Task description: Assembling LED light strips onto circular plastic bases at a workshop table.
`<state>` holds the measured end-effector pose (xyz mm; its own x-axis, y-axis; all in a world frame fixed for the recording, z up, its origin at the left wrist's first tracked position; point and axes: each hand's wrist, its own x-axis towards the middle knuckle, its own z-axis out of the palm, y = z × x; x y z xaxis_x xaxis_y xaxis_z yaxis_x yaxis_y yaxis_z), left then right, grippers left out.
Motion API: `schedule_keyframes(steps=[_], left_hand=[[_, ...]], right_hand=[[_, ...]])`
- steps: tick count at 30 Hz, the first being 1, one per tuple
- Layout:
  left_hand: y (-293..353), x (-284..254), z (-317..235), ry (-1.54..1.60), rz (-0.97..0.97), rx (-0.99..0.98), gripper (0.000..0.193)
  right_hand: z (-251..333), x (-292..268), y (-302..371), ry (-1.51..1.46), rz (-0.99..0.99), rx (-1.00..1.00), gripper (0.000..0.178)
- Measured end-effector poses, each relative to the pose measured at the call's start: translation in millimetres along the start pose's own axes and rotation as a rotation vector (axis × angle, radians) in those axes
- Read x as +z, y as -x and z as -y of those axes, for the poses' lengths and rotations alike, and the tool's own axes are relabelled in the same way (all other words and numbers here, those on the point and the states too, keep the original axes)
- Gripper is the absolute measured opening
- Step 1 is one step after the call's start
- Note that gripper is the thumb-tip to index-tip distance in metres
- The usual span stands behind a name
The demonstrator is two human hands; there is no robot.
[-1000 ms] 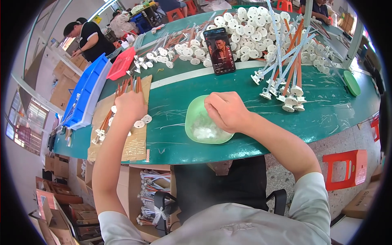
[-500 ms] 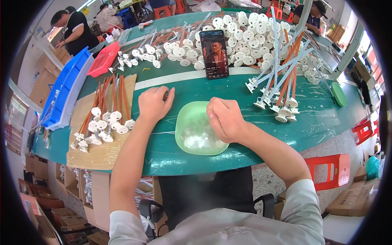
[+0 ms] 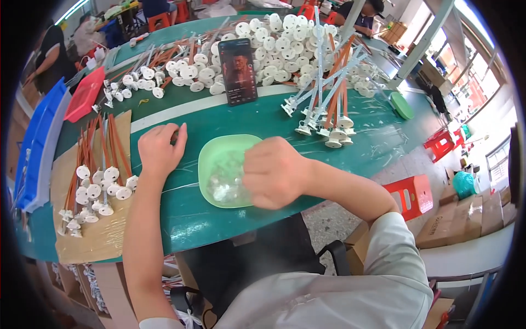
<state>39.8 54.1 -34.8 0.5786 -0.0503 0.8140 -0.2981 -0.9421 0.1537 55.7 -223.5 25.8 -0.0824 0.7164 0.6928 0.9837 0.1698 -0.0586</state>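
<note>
A light green square bowl (image 3: 206, 151) stands on the green table in front of me, with small clear, shiny pieces (image 3: 223, 189) heaped in it. Over the bowl's right side is my right hand (image 3: 276, 172), its fingers closed in a fist, slightly blurred; whatever it may hold is hidden. My left hand (image 3: 161, 149) rests on the table left of the bowl. Its fingers curl under loosely, the thumb stands a little apart, and I see nothing in it. A phone (image 3: 238, 71) showing a video stands upright behind the bowl, leaning toward the heap of white parts.
White round-headed parts with brown and pale strips form a big heap (image 3: 285, 46). A bundle of them (image 3: 334, 118) stands at right; more (image 3: 104, 183) lie on cardboard (image 3: 98, 241) at left. Blue bin (image 3: 41, 142), red tray (image 3: 85, 96), green lid-like dish (image 3: 401, 106), red stool (image 3: 411, 194); people work behind.
The whole view has swung, so the table and everything on it sit farther left. My right hand has turned knuckles-up over the bowl's right side. My left hand keeps its place on the table.
</note>
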Motion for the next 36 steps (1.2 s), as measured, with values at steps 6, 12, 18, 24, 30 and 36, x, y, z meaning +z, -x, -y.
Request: schedule_keyframes(steps=[6, 12, 18, 24, 30, 36], left_hand=[[2.1, 4.6, -4.6, 0.084, 0.003, -0.081, 0.019], [6.0, -5.4, -6.0, 0.153, 0.049, -0.188, 0.019], [4.2, -6.3, -5.6, 0.149, 0.073, -0.210, 0.019], [4.3, -3.6, -4.4, 0.174, 0.066, -0.210, 0.018], [3.0, -2.0, -5.7, 0.195, 0.101, -0.219, 0.019], [2.5, -2.7, -6.1, 0.202, 0.078, -0.231, 0.017]], right_hand=[[-10.1, -43.2, 37.6, 0.486, 0.073, 0.237, 0.013], [-32.2, -114.2, 58.5, 0.854, 0.114, 1.045, 0.028], [-66.9, -150.6, 124.1, 0.851, -0.051, 1.271, 0.037], [-68.1, -157.8, 141.0, 0.180, -0.300, 1.624, 0.033], [-64.6, -158.8, 152.2, 0.307, -0.411, 1.494, 0.024], [-42.8, -158.3, 173.4, 0.052, -0.854, 1.489, 0.024]])
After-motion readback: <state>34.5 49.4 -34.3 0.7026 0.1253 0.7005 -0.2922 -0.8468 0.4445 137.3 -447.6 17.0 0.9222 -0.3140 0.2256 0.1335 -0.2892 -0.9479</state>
